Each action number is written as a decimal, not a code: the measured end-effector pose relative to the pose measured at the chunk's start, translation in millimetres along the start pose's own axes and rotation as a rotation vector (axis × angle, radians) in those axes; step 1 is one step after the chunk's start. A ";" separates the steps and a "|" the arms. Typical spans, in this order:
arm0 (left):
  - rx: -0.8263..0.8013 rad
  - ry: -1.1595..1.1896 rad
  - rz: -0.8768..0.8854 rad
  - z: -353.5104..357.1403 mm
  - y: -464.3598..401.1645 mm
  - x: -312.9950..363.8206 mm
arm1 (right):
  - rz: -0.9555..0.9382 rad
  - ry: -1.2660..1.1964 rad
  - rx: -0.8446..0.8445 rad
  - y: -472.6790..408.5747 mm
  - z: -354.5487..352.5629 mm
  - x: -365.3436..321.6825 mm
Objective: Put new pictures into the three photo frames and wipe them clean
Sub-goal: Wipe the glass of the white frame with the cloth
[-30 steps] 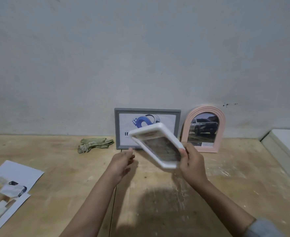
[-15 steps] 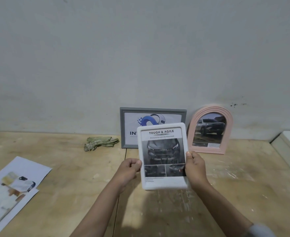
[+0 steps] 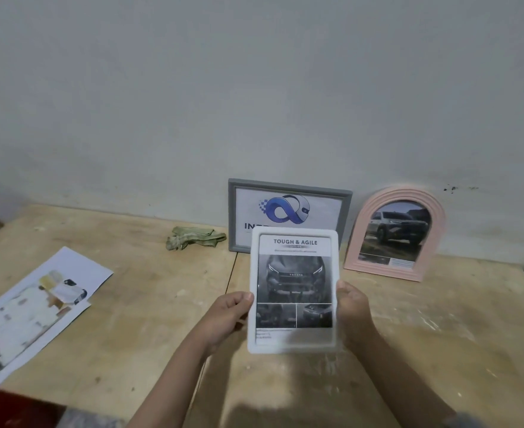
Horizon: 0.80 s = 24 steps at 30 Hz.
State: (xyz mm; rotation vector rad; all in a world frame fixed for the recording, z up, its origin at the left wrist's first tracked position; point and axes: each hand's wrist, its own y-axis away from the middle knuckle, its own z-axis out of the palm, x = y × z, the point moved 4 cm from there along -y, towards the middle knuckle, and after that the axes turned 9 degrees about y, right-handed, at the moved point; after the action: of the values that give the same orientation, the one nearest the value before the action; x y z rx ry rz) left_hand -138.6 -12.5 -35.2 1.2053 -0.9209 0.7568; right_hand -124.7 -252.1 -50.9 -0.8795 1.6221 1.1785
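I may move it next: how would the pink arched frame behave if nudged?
The pink arched frame stands nearly upright near the wall, so a push could probably tip it. It looks rigid and likely light. Its flat base makes rolling unlikely.

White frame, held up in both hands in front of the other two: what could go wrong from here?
1. The white frame is held only by its lower side edges, left hand and right hand; the top could tip or slip from that grip.
2. It overlaps the grey frame in view; setting it down by the wall may knock that or the pink frame over.
3. The cloth lies apart; fingers may smudge the front.
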 end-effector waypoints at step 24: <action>0.371 -0.359 -0.091 17.4 25.8 -35.3 | -0.060 0.231 -0.024 5.9 -6.3 30.3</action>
State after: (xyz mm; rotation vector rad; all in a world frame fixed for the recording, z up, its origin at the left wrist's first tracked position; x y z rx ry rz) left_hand -180.0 -24.5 -53.9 1.7383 -1.0362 0.6665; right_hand -141.6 -257.5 -76.9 -1.1059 1.7544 1.0885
